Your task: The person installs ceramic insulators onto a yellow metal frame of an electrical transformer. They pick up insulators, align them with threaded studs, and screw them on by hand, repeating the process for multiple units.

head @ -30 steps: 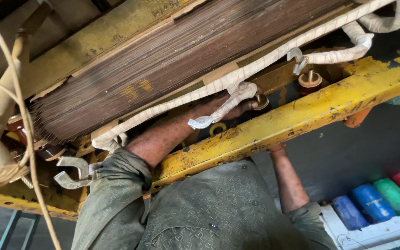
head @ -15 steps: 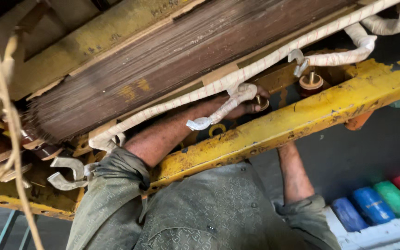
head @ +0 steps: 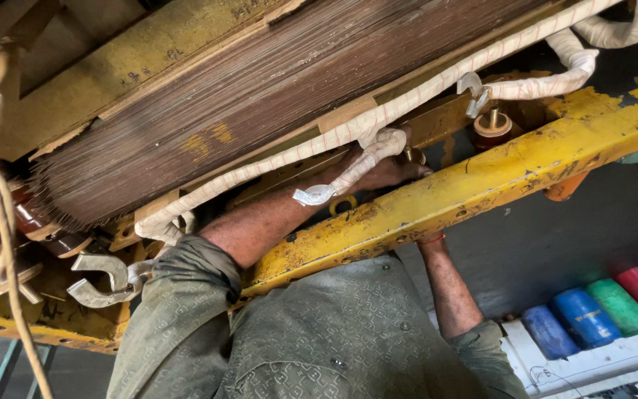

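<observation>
Here, in the head view, the left hand is reached in over the yellow beam and lies at a small brass bolt, just under the taped cable. Its fingers are curled around the bolt area, but the cable end hides them partly, so I cannot tell if they really grip it. The bolt stands between the beam and the brown laminated core, near a brown bushing with a brass stud on top.

The right forearm goes up behind the beam, with a red thread on the wrist. The right hand itself is hidden by the beam, so the state of its fingers cannot be told.

A flat metal lug hangs from a cable branch just beside the left wrist. Two bigger hook lugs are at the lower left, near the green sleeve. Coloured rolls, blue, green and red, lie in a white tray at the lower right.
</observation>
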